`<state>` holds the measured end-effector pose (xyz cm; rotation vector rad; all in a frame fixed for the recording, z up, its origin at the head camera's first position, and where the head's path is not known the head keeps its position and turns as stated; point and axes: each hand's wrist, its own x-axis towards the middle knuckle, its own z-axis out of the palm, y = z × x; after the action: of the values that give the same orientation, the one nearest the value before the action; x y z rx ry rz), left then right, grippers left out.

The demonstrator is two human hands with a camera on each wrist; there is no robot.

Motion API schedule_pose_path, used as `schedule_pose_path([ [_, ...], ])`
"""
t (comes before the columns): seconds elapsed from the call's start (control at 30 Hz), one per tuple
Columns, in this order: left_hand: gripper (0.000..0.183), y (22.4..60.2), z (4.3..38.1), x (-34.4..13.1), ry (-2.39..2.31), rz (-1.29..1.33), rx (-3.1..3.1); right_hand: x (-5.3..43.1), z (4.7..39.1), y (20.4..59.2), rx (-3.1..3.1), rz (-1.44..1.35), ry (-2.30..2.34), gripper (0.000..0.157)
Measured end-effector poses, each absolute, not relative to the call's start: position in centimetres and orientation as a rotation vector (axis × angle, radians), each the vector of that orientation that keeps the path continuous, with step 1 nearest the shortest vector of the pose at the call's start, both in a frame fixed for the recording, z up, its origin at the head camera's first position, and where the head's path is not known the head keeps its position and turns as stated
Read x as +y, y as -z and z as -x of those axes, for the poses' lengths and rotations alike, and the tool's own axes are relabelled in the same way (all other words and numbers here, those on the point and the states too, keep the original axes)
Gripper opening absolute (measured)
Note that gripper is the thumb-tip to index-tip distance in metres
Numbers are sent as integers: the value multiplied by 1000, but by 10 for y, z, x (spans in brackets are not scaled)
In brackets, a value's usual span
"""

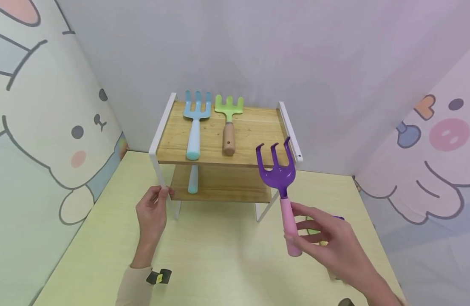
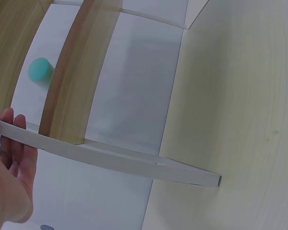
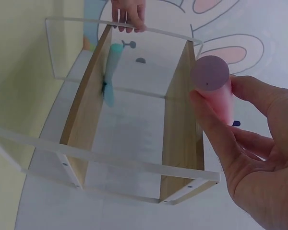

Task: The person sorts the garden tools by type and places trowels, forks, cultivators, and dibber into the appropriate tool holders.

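My right hand [image 1: 330, 242] grips the pink handle of a purple hand rake [image 1: 278, 175], its three bent tines pointing up, in front of the shelf's right end. The round handle end [image 3: 210, 74] faces the right wrist camera. My left hand [image 1: 152, 210] holds the white left side frame [image 2: 101, 155] of a two-tier wooden shelf [image 1: 254, 146]. On the top board lie a light blue hand fork [image 1: 194, 131] and, to its right, a green hand fork with a wooden handle [image 1: 229, 136]. A tool with a light blue handle [image 1: 193, 180] lies on the lower board, partly hidden.
The shelf stands on a pale yellow table [image 1: 216, 259] before a grey backdrop [image 1: 235, 51]. Behind my right hand are partly hidden items, one of them green [image 1: 310, 219]. Cartoon-printed panels stand at left and right. A black strap [image 1: 159, 276] is by my left cuff.
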<state>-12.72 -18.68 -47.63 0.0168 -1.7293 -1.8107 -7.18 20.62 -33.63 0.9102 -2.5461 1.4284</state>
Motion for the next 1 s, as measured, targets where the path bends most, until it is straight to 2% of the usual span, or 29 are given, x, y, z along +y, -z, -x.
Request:
schedule_pose_path([
  [0.2, 15, 475, 127, -187, 1801, -13, -1737, 201, 80, 325, -2555, -819, -1610, 61],
  [0.63, 15, 475, 126, -187, 1806, -6, -1732, 195, 101, 306, -2606, -712, -1623, 55],
  [1.0, 15, 475, 126, -187, 1814, 4, -1719, 187, 120, 291, -2586, -737, -1622, 49],
])
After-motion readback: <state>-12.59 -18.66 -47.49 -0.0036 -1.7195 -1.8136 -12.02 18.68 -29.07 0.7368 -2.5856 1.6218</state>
